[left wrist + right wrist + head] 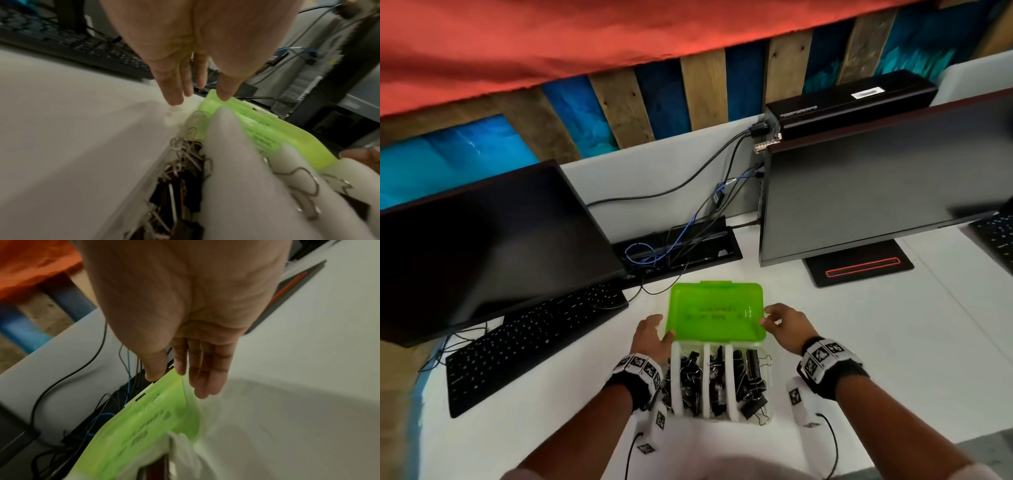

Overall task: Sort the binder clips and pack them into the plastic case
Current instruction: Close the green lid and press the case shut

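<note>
While the green lid (717, 317) stands raised on its hinge at lower centre of the head view, the plastic case (766, 419) rests below it on the white desk (859, 359), its clear base divided by white partitions (732, 383) into narrow compartments. Contents: black binder clips (688, 380) with wire handles, heaped in each compartment; one clip (753, 407) at the lower right corner appears to ride up over the rim. Left hand (652, 337): fingers extended and loose, thumb touching the lid's left edge, gripping nothing. Right hand (786, 323): fingers straight, thumb and fingertips set against the lid's right edge, no firm grasp visible. Handling, as a judgement: the lid is thin, light, somewhat flexible plastic, likely smooth under the fingers, best taken by both side edges near the free corners and lowered evenly; the filled base should be fairly weighty from the steel clips and steady on the desk. Protruding wire handles may foul the closure. Surroundings: black keyboard (534, 346) at left, dark monitors (482, 246) at upper left and right, cables (681, 240) behind the case.
</note>
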Demonstrator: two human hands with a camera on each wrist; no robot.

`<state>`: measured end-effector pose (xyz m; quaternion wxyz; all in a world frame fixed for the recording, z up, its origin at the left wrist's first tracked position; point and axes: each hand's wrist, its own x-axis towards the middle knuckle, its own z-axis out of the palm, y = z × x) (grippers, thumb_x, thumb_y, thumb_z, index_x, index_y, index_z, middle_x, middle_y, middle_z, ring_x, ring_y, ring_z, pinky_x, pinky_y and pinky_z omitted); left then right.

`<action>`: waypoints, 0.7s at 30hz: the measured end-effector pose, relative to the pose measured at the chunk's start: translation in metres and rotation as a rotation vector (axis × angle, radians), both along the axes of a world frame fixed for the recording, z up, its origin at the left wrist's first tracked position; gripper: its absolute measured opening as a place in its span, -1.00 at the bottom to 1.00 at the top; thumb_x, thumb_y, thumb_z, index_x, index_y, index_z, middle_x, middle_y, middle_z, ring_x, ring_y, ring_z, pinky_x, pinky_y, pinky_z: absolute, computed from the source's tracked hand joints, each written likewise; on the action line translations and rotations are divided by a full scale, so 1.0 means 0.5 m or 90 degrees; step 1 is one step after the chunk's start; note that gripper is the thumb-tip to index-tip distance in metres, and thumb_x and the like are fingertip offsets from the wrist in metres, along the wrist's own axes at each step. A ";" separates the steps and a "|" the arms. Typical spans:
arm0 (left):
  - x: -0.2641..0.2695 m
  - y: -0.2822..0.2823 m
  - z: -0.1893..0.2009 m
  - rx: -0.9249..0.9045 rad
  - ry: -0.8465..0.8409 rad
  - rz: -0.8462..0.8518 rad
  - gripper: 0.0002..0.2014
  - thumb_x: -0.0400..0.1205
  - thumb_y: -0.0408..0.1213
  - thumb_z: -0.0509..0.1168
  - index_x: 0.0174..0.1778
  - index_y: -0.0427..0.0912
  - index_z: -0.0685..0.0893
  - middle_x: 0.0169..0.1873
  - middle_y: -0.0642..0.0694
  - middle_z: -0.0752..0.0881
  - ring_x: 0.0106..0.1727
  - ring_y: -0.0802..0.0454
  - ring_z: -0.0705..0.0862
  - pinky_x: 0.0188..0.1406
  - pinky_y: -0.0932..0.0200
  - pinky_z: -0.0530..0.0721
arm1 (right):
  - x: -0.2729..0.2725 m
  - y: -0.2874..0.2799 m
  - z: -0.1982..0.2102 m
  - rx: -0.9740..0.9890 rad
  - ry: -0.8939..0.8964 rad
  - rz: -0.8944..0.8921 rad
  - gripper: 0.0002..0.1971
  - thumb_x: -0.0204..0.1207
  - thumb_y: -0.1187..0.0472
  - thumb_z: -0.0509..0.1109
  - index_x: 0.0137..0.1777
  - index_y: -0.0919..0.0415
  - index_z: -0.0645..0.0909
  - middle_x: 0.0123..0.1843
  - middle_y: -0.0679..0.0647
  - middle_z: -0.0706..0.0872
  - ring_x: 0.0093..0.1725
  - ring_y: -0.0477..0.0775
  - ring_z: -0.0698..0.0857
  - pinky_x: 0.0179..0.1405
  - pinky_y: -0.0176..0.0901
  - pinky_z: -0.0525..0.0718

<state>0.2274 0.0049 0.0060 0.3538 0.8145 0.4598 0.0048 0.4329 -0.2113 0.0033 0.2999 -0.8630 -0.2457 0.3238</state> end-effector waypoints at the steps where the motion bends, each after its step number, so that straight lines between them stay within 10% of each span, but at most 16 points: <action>1: 0.001 0.005 -0.007 -0.037 0.023 0.019 -0.53 0.60 -0.22 0.31 0.42 -0.19 0.40 0.32 -0.18 0.55 0.26 -0.12 0.60 0.30 0.10 0.52 | 0.007 0.016 -0.005 -0.024 0.012 -0.003 -0.57 0.57 -0.03 0.33 0.32 0.22 0.52 0.14 0.14 0.75 0.22 0.18 0.66 0.21 -0.12 0.53; 10: 0.030 0.039 -0.041 -0.209 0.038 0.045 -0.40 0.63 -0.16 0.29 0.56 -0.06 0.21 0.39 -0.24 0.52 0.33 -0.20 0.57 0.37 -0.11 0.53 | 0.021 0.085 -0.029 -0.014 0.076 -0.059 -0.47 0.53 0.04 0.39 0.43 0.22 0.36 0.28 0.21 0.67 0.28 0.23 0.62 0.27 -0.01 0.58; 15: 0.000 0.041 -0.043 -0.225 -0.013 0.026 -0.04 0.28 0.54 0.19 0.51 0.02 0.27 0.45 -0.07 0.43 0.43 -0.08 0.45 0.46 -0.14 0.43 | 0.014 0.076 -0.012 0.134 0.134 -0.137 -0.70 0.54 -0.01 0.36 0.18 0.10 0.48 0.02 0.01 0.70 0.05 0.16 0.71 0.07 0.10 0.71; 19: -0.035 0.014 -0.001 -0.250 -0.178 -0.040 -0.48 0.43 0.10 0.39 0.26 0.13 0.38 0.35 -0.09 0.47 0.39 -0.03 0.48 0.37 -0.01 0.49 | -0.013 0.040 0.039 0.270 0.193 -0.176 -0.81 0.66 0.05 0.19 0.00 0.14 0.55 -0.05 -0.01 0.69 0.02 0.10 0.70 -0.16 -0.07 0.67; 21: -0.059 0.007 0.013 -0.210 -0.235 -0.114 -0.35 0.26 -0.05 0.48 0.22 0.21 0.33 0.27 -0.10 0.47 0.31 0.06 0.51 0.32 0.15 0.51 | -0.025 0.012 0.055 0.309 0.213 -0.164 -0.67 0.70 0.03 0.08 -0.02 0.19 0.61 -0.04 0.02 0.73 0.00 0.03 0.70 -0.12 -0.04 0.67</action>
